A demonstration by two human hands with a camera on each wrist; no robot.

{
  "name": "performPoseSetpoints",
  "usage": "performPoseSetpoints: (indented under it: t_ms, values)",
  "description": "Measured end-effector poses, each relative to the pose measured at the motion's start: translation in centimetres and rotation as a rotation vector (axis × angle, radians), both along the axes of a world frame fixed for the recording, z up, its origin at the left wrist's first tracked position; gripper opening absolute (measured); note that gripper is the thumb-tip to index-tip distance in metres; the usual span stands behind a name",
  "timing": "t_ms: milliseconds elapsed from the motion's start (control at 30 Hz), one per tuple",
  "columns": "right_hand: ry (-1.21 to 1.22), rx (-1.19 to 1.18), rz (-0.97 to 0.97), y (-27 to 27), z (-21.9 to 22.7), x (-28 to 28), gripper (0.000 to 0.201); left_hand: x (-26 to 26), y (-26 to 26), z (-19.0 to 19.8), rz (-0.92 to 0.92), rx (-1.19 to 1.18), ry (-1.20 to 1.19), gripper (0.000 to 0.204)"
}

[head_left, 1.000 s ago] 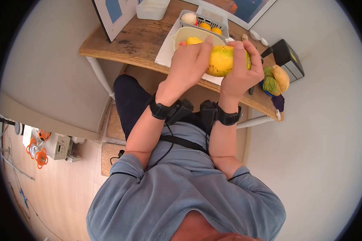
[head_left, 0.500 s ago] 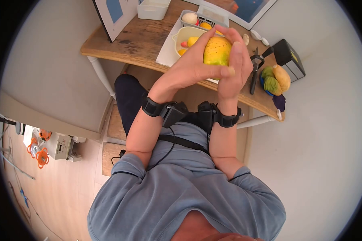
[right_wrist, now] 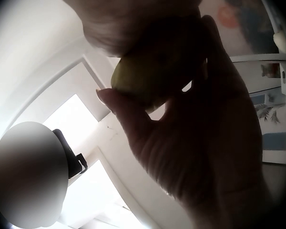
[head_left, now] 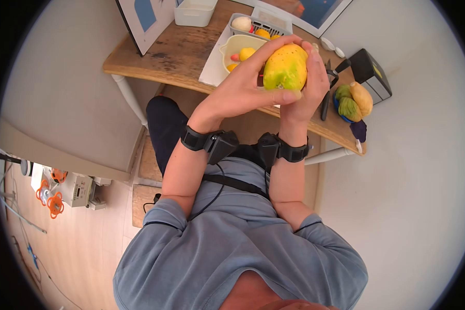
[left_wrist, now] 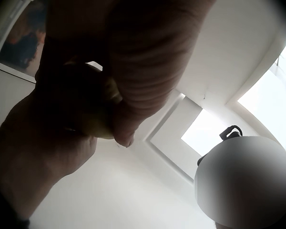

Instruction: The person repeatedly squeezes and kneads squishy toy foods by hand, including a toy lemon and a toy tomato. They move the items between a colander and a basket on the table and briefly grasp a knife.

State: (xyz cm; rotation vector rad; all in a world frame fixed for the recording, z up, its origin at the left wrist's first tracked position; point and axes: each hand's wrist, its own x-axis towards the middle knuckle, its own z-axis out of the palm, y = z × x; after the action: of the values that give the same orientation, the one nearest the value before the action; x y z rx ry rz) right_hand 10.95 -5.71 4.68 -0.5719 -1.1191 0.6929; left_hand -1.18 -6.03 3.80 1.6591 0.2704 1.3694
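A yellow fruit [head_left: 285, 67] with a green patch and dark specks is held up between both hands, above the table's front edge. On its left side the left hand [head_left: 240, 88] grips it, fingers over the far side and thumb along the near, green end. The right hand [head_left: 310, 90] holds the right side. In the left wrist view, the dim fruit [left_wrist: 97, 124] lies between the left hand [left_wrist: 148, 57] and the right hand [left_wrist: 47, 138]. Dark against bright light, the right wrist view has the fruit [right_wrist: 140, 78] between the left hand [right_wrist: 128, 24] and right hand [right_wrist: 195, 133].
Behind the hands are a cream bowl [head_left: 230, 47] with yellow and pink items and a grey basket [head_left: 281, 32]. A white container [head_left: 194, 15] stands farther left. To the right are a black-handled tool [head_left: 325, 106], green and tan gourds [head_left: 361, 98] and a black box [head_left: 369, 75].
The fruit has turned from lying sideways to having its green end toward the body. The left hand has rolled from the fruit's left end to wrap round its side; the right hand has shifted its grip.
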Motion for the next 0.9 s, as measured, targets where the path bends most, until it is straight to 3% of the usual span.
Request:
performPoseSetpoints:
  t_ms: [67, 200, 300, 367, 400, 467, 667, 900]
  values:
    - [-0.011, 0.035, -0.029, 0.2, -0.2, 0.0, 0.036, -0.5, -0.5, 0.5, -0.136, -0.131, -0.062, 0.090]
    - [0.112, 0.076, 0.038, 0.4, -0.5, 0.2, 0.043, -0.5, 0.3, -0.4, -0.182, -0.098, -0.132, 0.093]
    - [0.158, 0.108, 0.013, 0.2, -0.4, 0.3, 0.048, -1.1, 0.9, -0.7, -0.211, -0.073, -0.196, 0.079]
    - [0.149, 0.130, -0.042, -0.2, -0.4, 0.3, 0.050, -1.6, 1.6, -0.8, -0.285, -0.309, -0.287, 0.059]
    - [0.090, 0.149, -0.028, -0.3, -0.3, 0.3, 0.050, -1.4, 1.7, -0.8, -0.284, -0.308, -0.288, 0.059]
    - [0.036, 0.169, -0.013, -0.2, -0.2, 0.3, 0.050, -0.9, 1.8, -1.0, -0.225, -0.372, -0.327, 0.047]
    - [0.183, 0.129, -0.014, 0.6, 0.0, 1.0, 0.044, -0.7, 1.4, -0.9, -0.075, -0.388, -0.049, 0.045]
    - [0.306, -0.010, 0.058, 0.9, -0.7, 2.3, 0.029, 0.8, 1.3, -1.4, 0.059, -0.433, 0.091, 0.052]
